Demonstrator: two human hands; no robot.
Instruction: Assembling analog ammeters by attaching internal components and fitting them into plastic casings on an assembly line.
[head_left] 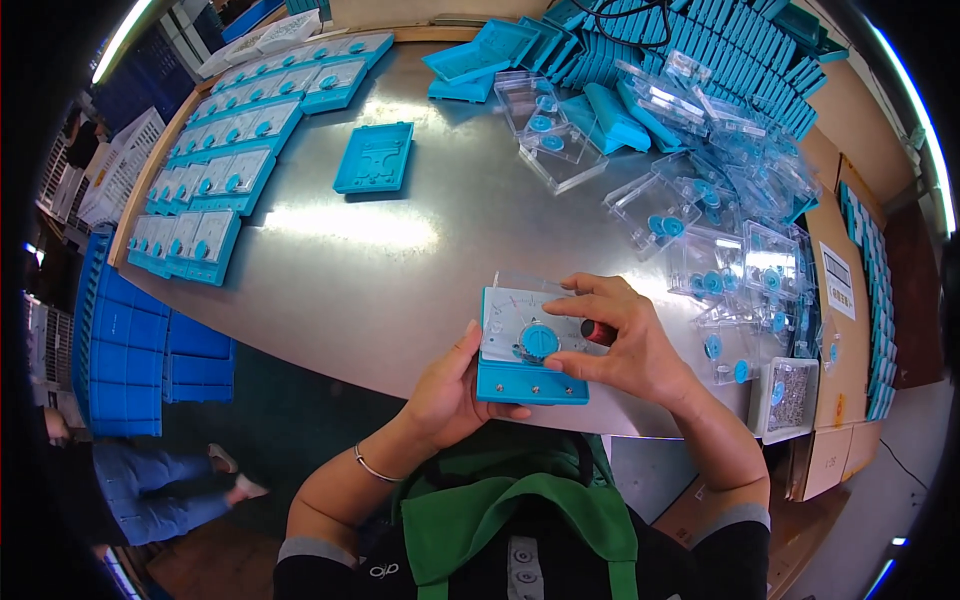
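Fingers of the left hand (440, 400) are curling around the side and under the near end of a dial unit (505, 350), which is resting between both hands at the table's (330, 310) near edge. The right hand (635, 335) is arching over its face, thumb and forefinger parted around a blue knob (540, 342), while a dark red handle (600, 332) is lying against its palm; what it is belonging to, I cannot tell. To my eye the person is settling the clear cover (520, 283), since a transparent edge is showing past the far rim; the next move seems to be calling for even, square pressure. Three metal screw heads (536, 390) are glinting on the smooth turquoise strip below.

Rightward, a white bin (785, 433) is holding small metallic pieces. Beyond it, glassy, boxy covers (712, 262) with round blue discs are lying heaped. Across the brushed metal, one turquoise shell (375, 158) is showing moulded ridges. Similar units (205, 245) are overlapping in rows at left, and turquoise trays (690, 55) are standing stacked farthest off.
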